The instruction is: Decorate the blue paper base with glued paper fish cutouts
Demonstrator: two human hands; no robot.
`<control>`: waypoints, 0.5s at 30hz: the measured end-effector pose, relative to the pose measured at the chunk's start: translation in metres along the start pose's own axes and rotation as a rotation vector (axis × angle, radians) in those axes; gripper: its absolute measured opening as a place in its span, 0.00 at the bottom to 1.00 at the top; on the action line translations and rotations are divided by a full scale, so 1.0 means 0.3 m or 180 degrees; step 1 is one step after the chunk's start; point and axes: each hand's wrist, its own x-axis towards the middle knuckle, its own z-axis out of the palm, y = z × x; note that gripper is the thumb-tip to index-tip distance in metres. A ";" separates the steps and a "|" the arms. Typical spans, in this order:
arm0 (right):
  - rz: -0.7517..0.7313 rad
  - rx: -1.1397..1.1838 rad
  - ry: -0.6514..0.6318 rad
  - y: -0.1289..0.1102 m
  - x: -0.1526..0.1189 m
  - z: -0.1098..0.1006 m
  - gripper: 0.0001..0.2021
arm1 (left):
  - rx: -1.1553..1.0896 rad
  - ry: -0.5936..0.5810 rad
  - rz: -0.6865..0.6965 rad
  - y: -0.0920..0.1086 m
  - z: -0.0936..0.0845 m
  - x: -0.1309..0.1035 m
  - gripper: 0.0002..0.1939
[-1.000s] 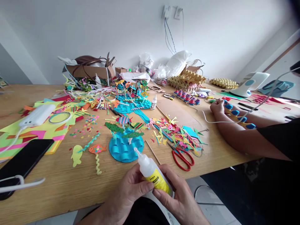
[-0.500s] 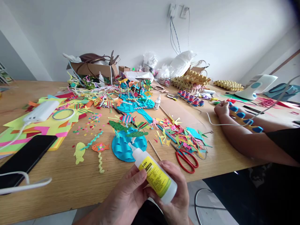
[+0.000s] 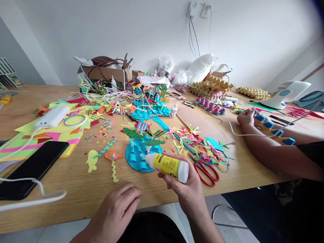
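My right hand [image 3: 187,192] is wrapped around a white glue bottle [image 3: 168,167] with a yellow label. The bottle lies tilted almost level, its nozzle pointing left over a round blue woven paper disc [image 3: 131,157]. Green spotted paper leaf shapes [image 3: 153,143] rest on the far side of that disc. Lower left of the bottle, my left hand [image 3: 121,206] hovers near the table edge with fingers curled together; whatever it may hold is hidden. Beyond it lie an orange paper fish [image 3: 113,155] with a wavy yellow strip [image 3: 114,172] and a yellow paper fish [image 3: 92,161] touching a wavy blue strip [image 3: 106,147].
Red-handled scissors [image 3: 206,173] and paper scraps [image 3: 209,148] lie to the right. At left are a black phone [image 3: 32,168], coloured sheets [image 3: 73,138] and a white power bank [image 3: 52,116]. Another person's arm [image 3: 268,152] rests on the table beside a painted egg-carton strip [image 3: 268,125].
My left hand has let go of the glue bottle and moved left. The bottle has turned closer to level in my right hand. The view has shifted slightly left.
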 end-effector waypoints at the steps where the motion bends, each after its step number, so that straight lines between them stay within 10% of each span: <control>1: 0.0061 0.0021 -0.0023 0.002 0.007 0.000 0.20 | 0.0417 0.0248 0.0265 -0.016 -0.013 -0.001 0.10; 7: -0.0209 -0.0119 0.0267 0.023 0.027 -0.001 0.22 | 0.1872 0.0841 0.0972 -0.062 -0.043 0.022 0.15; 15: -0.0616 -0.0699 0.0253 0.015 0.035 0.057 0.18 | 0.2460 0.0644 0.1113 -0.063 -0.004 0.026 0.16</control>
